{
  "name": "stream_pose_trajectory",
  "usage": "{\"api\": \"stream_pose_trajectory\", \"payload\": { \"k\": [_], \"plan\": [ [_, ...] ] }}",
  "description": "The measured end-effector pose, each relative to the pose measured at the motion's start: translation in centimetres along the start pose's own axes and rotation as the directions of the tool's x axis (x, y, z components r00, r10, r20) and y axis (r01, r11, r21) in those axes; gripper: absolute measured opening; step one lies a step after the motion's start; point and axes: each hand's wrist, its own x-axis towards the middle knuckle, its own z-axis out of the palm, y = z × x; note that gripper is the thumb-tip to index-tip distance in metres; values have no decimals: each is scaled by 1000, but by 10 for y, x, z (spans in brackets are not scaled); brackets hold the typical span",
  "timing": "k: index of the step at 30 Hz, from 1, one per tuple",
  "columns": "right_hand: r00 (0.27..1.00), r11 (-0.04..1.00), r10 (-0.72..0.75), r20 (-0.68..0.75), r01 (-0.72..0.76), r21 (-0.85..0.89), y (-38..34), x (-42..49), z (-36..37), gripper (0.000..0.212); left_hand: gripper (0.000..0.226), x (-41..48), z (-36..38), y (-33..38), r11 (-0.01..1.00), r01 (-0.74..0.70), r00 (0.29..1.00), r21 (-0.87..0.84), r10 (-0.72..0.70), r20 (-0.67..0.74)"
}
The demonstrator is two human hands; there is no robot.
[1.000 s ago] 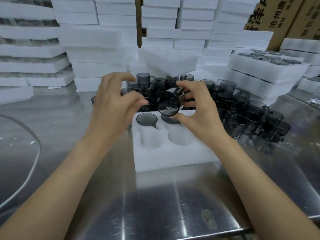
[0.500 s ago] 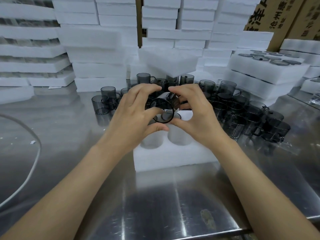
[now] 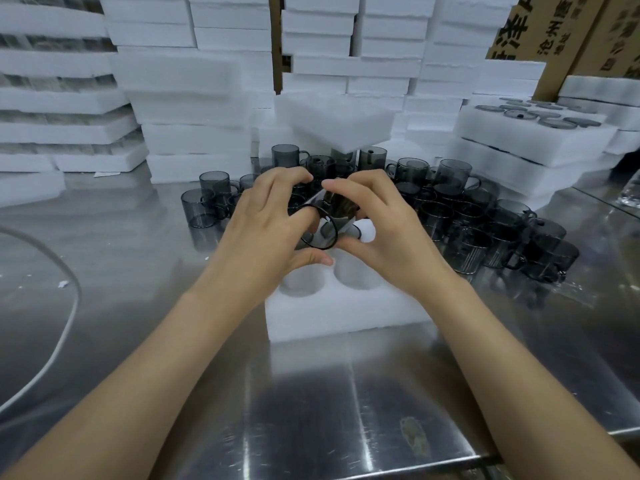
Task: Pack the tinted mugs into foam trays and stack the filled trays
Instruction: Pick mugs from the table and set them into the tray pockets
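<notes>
Both hands hold one smoky grey glass mug [image 3: 327, 221] tipped on its side above a white foam tray [image 3: 346, 313]. My left hand [image 3: 266, 233] curls round its rim with a finger hooked into the mouth. My right hand [image 3: 384, 230] grips the body from the right. Two empty round pockets show at the tray's near edge; the far pockets are hidden by my hands. Several more tinted mugs [image 3: 485, 216] stand loose behind and to the right of the tray.
Stacks of white foam trays [image 3: 194, 109] line the back of the steel table [image 3: 311, 410]. Filled trays [image 3: 526, 133] are stacked at the right. A white cable [image 3: 65, 327] curves at the left. Cardboard boxes [image 3: 540, 29] stand at the far right.
My left hand came in from the left and took hold of the mug's rim. The mug turned and sank slightly toward the tray between both hands.
</notes>
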Motion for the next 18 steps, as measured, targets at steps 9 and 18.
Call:
{"api": "stream_pose_trajectory", "payload": {
  "k": [9, 18],
  "plan": [
    [997, 998, 63, -34, -62, 33, 2, 0, 2, 67, 25, 0, -7, 4, 997, 28, 1000, -77, -28, 5],
    [752, 779, 603, -268, -481, 401, 8, 4, -10, 66, 6, -3, -12, -27, 935, 351, 933, 54, -344, -109]
  ]
}}
